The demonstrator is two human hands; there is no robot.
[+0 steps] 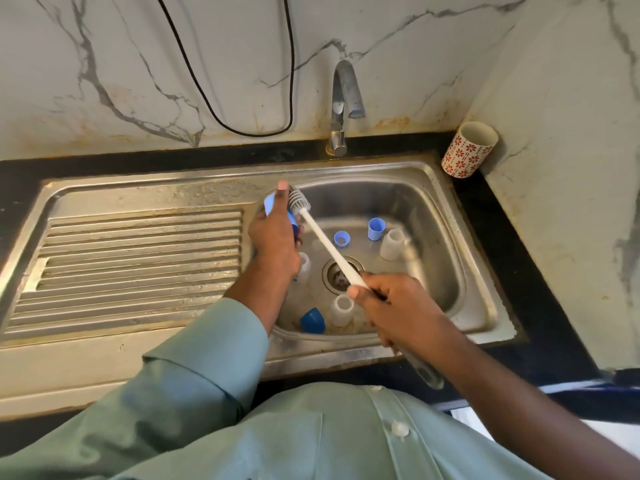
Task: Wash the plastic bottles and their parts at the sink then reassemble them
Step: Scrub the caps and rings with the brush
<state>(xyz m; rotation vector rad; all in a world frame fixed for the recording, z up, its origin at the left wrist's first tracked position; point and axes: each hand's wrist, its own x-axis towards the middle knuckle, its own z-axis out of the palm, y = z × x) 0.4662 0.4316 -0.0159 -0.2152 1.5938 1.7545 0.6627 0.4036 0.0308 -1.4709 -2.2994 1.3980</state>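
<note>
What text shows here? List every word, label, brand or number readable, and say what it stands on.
None can be read.
Cup: a red flower pattern only, no words.
Tap: no brand mark shows.
Bottles and caps in the sink: no print or scale marks can be made out.
Brush and the blue part in the hands: plain, partly blurred.

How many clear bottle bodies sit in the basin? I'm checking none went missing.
3: one right of the drain, one at the front, one partly behind the left wrist. The arms may hide more.
</note>
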